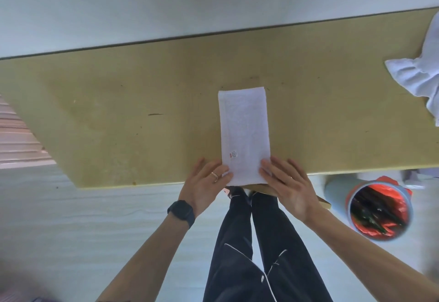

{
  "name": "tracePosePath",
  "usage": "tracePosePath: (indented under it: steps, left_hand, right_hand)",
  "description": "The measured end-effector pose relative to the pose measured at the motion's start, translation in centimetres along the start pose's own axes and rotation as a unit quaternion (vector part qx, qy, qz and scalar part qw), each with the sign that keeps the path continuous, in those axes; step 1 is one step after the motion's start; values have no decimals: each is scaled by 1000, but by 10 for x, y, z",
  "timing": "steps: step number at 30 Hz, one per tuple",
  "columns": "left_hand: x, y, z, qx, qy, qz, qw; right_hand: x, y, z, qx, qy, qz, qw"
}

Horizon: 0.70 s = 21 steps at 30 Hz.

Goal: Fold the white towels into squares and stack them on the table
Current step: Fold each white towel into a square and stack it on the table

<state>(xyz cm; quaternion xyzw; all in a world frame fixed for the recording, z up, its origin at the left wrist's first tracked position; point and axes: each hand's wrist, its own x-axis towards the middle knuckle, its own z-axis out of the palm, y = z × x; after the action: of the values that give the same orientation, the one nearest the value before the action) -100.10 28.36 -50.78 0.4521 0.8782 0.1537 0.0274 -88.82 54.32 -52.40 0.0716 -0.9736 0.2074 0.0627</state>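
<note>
Forearms enter from the lower edge above dark trousers; the left hand, with a ring and a black wristwatch, and the right hand rest on the near corners of a white towel. The fingers of both hands lie nearly straight and spread, touching the cloth without visibly gripping it. This towel lies on the tabletop as a long narrow strip, its near end at the front edge. It appears to need folding crosswise to become a square. No finished stack is in view, and a crumpled heap of towels waits at the far right, so the task appears to be at an early stage. A small red-and-white label sits near the strip's near end, its print too small to read. A bin with a red liner stands on the floor.
</note>
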Motion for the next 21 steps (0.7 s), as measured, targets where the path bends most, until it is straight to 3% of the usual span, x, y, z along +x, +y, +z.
tracePosePath:
  steps: [3,5,8,11,15,18,21]
  left_hand:
    - [9,0,-14,-45,-10,-17,999]
    - [26,5,-42,-104,-75,-109,986]
    - [51,4,-76,-222,-203,-304,904]
    - [72,-9,-82,-359,-155,-378,839]
    - [111,-32,-75,-459,-110,-446,760]
    - [135,-42,-61,-485,-60,-481,728]
    - [149,-48,-46,-470,-32,-509,721]
  right_hand:
    - [4,-3,-9,67,-16,32,997]
    - [13,-6,-23,124,-29,72,989]
    - [44,-14,-54,196,-46,159,967]
    - [81,-13,-74,283,-71,293,911]
    - [131,0,-70,327,-61,362,871]
    - [162,6,-56,324,-32,415,850]
    - [180,12,-40,299,-17,448,842]
